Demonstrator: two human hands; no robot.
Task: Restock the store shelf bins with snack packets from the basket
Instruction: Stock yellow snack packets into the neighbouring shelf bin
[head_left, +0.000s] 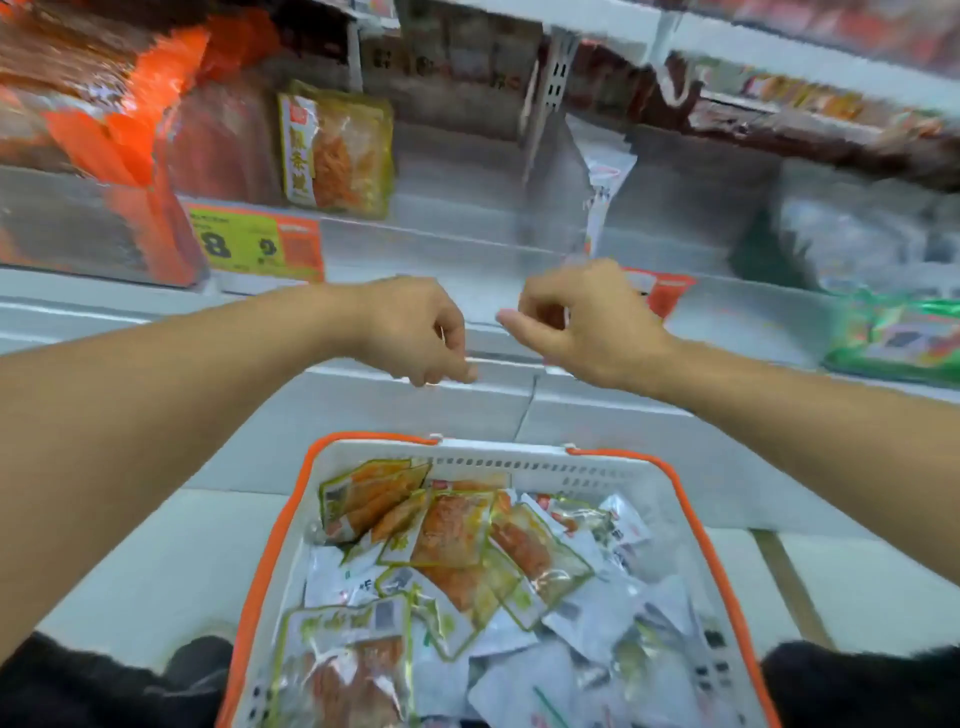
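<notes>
Up left of the fingers: yellow packet (336, 148) upright in shelf bin (441, 244) | left hand (415, 332) fingers loosely curled, empty | right hand (587, 322) fingers curled, empty | below both: basket (280, 545) holding snack packets (457, 535)

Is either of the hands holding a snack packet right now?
No, the left hand and right hand hang empty above the basket.
</notes>
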